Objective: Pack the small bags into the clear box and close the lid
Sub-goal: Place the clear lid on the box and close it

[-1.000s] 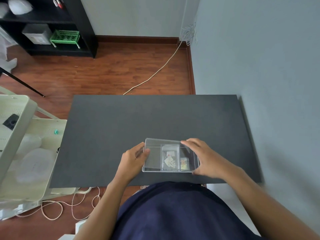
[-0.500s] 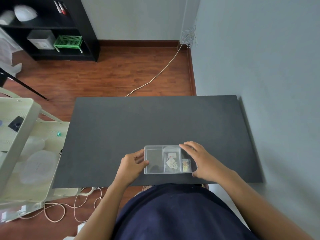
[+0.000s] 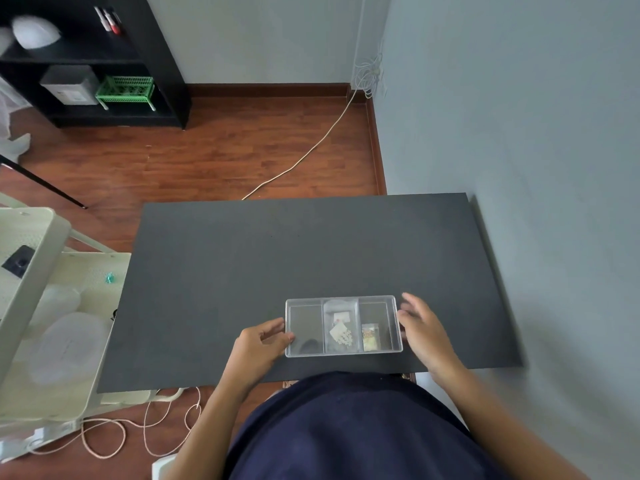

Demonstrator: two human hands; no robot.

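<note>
Left hand [image 3: 258,344] is curled at the left end of the clear box [image 3: 343,326], with the fingers [image 3: 277,323] bent loosely and the thumb tip touching the box's lower left corner. It looks more like steadying than a real grab, nothing is pinched between them. Right hand [image 3: 420,327] is just off the right end of the box with its fingers spread wide and a bit blurred; the heel side sits right against the box's edge but I can't tell if it actually touches. It isn't holding anything.

The box sits flat on the dark worktop [image 3: 242,271], near the front edge, right ahead of the person. Can't really tell from here whether the clear lid is fully seated. It has three compartments side by side. Left one looks bare. The middle one has a small bag [image 3: 341,332] with white bits inside, and there may be more than one packet stacked there, hard to say. The right one has one yellow bag [image 3: 370,337].

Around it: a cream cart [image 3: 31,271] stands to the left of the worktop with some cloudy plastic lids on it, a black shelf [image 3: 152,64] holding a green basket [image 3: 124,89] is back in the corner, and a cord [image 3: 311,150] runs across the wood floor. Nothing sits between the hands and the box.
</note>
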